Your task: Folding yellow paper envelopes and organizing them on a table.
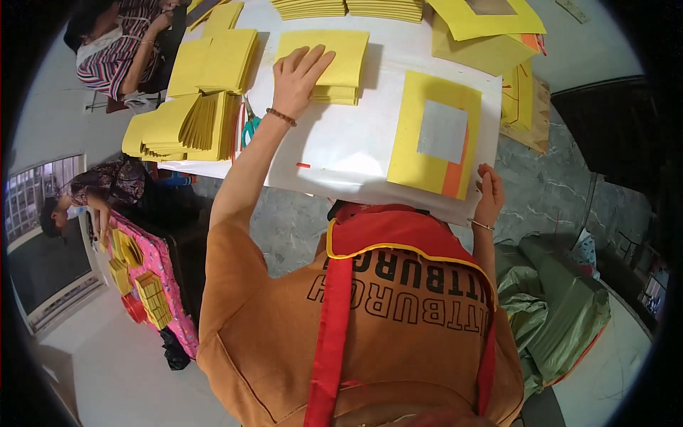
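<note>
My left hand (302,75) lies on a short stack of folded yellow sheets (348,53), its fingers stretched over the top piece. Beyond the table's right edge, my right hand (489,196) has its fingers curled together; whether anything is in them is hidden. Nearest to it lies a flat yellow sheet (409,135) with a silver-grey rectangle (442,132) and an orange strip (453,179) on it. Teal-handled scissors (250,129) rest left of my left forearm.
Yellow stacks (181,128) crowd the table's left side, with more (313,7) at the far edge. A yellow box (477,53) stands far right. A small red strip (303,165) lies on the white tabletop (334,142). Two people sit at the left, one by a pink-covered table (178,299).
</note>
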Available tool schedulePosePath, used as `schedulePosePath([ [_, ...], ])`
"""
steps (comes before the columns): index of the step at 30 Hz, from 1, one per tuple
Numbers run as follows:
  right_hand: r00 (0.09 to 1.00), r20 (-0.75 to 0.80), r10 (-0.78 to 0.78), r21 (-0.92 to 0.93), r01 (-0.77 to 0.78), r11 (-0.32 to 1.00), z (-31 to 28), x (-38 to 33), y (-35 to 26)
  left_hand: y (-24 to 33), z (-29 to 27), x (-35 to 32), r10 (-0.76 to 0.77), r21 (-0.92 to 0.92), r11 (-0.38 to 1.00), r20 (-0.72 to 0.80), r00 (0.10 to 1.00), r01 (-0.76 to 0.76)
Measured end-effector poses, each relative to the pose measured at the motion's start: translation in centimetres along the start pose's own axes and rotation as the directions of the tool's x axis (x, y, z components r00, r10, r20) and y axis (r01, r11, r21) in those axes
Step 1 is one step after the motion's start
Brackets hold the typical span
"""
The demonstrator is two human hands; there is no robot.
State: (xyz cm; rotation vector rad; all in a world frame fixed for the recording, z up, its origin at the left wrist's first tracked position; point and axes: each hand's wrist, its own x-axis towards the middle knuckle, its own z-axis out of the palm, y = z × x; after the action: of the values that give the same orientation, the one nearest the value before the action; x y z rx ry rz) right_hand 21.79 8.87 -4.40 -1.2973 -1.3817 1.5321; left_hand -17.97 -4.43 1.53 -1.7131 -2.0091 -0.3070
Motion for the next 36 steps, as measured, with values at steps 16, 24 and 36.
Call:
schedulePosePath([
  [16,0.992,0.019,-0.125,-0.121,0.126,0.985,-0.4,0.6,1.7,-0.8,4.5,-3.6,0.036,-0.109,0.994,0.576,0.816,0.033],
  [24,0.845,0.255,-0.471,-0.351,0.535,0.769,-0.8,1.3,0.4,1.6,-0.6,-0.4,0.098,-0.226,0.974,0.447,0.889,0.006],
  [36,0.819,0.442,-0.366,-0.351,0.533,0.769,0.2,1.2,-0.5,18.6,-2.0,-1.2,0.426,-0.643,0.73,0.164,0.89,-0.232],
])
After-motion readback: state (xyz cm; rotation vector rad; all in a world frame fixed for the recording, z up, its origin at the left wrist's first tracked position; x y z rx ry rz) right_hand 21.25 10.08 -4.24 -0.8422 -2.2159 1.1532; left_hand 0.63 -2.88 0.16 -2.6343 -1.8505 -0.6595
